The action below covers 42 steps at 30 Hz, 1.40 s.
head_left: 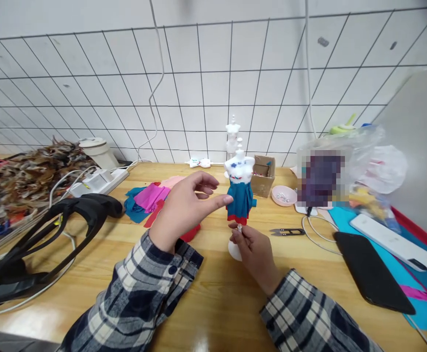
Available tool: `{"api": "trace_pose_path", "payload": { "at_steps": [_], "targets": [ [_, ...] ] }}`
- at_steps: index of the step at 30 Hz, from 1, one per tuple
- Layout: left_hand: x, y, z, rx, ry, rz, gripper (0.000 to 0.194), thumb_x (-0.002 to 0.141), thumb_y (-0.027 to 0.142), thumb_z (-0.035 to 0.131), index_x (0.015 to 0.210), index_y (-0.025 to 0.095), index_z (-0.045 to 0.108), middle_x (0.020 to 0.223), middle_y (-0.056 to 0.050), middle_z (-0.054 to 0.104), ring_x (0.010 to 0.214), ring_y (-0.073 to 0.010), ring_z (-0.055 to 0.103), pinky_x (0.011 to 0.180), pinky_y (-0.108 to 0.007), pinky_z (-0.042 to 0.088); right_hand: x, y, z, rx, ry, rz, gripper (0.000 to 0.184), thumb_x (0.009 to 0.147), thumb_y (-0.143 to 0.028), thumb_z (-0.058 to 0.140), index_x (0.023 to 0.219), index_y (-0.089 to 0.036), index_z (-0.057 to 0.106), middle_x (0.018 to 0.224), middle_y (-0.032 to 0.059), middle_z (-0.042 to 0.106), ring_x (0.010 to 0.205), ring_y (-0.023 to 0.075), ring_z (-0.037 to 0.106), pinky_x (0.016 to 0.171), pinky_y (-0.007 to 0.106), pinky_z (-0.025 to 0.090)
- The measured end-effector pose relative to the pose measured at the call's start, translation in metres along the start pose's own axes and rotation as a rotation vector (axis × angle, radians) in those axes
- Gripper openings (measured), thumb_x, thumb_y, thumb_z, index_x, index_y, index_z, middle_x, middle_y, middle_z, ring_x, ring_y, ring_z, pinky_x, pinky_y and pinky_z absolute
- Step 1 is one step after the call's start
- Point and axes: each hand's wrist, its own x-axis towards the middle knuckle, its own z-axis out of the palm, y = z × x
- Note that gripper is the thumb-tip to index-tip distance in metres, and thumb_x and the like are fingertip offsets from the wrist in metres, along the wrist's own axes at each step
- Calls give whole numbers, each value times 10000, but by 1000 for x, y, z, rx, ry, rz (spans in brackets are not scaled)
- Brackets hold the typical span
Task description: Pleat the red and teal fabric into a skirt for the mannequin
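A small white mannequin (245, 167) stands upright in front of me, wearing a teal skirt (239, 198) with a red hem. My right hand (255, 249) is closed around the mannequin's thin stand just below the hem. The round white base (234, 251) shows partly behind my fingers. To the left of the skirt, my left hand (187, 205) is raised with its fingers apart and nothing in them. Its thumb tip overlaps the skirt's left edge in view; whether it touches I cannot tell. Teal, magenta and red fabric pieces (150, 198) lie beyond my left wrist.
Thread snips (287, 232) lie right of the mannequin. Behind are a second mannequin (233, 129), a cardboard box (263, 183) and a pink bowl (284, 195) of small bits. A black phone (372, 271) and white power bank (391, 242) lie right, a black headset (88, 215) left.
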Motion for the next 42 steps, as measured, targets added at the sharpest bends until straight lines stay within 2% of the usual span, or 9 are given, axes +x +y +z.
{"api": "trace_pose_path", "payload": {
  "at_steps": [4,9,17,23,27,31,34,39,42],
  "targets": [
    [-4,8,9,-97,20,21,257,746,375,740,905,181,686,864,-54,718,767,-193,675,731,-345,567,-2,-5,0,-120,51,-34,345,962,-411,446,799,-205,668,772,45,724,685,179,658,626,259,450],
    [-9,14,10,-64,32,56,339,721,400,763,989,204,693,998,-58,719,836,-197,672,760,-335,557,1,-5,0,-222,96,-6,328,963,-391,435,812,-206,660,792,45,723,688,180,652,637,264,434],
    [-6,10,21,-108,113,44,188,779,355,697,824,173,687,712,-14,688,649,-160,636,600,-284,519,0,-5,0,-315,81,-33,353,968,-401,416,787,-199,642,721,33,693,664,172,628,587,254,373],
    [-5,10,17,-124,49,0,211,799,373,683,830,169,725,758,-28,718,700,-173,652,649,-299,519,2,-2,-1,-325,75,-16,339,970,-389,418,810,-193,644,746,30,698,683,167,623,603,248,355],
    [-2,6,15,-298,64,-52,218,725,327,766,850,159,708,805,-33,720,751,-168,658,708,-294,525,2,-2,-2,-315,51,-29,366,977,-403,407,787,-190,636,731,28,690,674,157,613,605,242,349],
    [3,-3,11,-475,-47,-111,338,638,289,834,902,158,668,716,1,677,685,-138,632,700,-282,519,2,1,-4,-236,-26,-85,371,974,-414,417,774,-188,632,732,34,695,685,156,619,608,241,360],
    [6,-8,5,-451,-122,-95,464,640,288,837,1057,179,666,743,11,654,685,-126,601,694,-272,490,2,4,-4,-118,-93,-127,351,967,-397,442,762,-190,638,724,29,695,681,149,622,617,239,381],
    [9,-9,-4,-550,-292,0,513,651,375,837,1109,201,683,1057,-78,683,1016,-239,608,877,-349,469,1,2,0,108,-219,-85,333,944,-350,472,706,-189,641,696,32,694,680,152,640,633,243,426],
    [12,-10,-7,-699,-412,33,577,630,455,841,1130,220,674,1099,-90,687,1128,-289,579,924,-372,453,1,-1,1,237,-275,-8,325,937,-340,471,706,-183,636,757,51,715,717,161,661,625,242,447]
  ]
}}
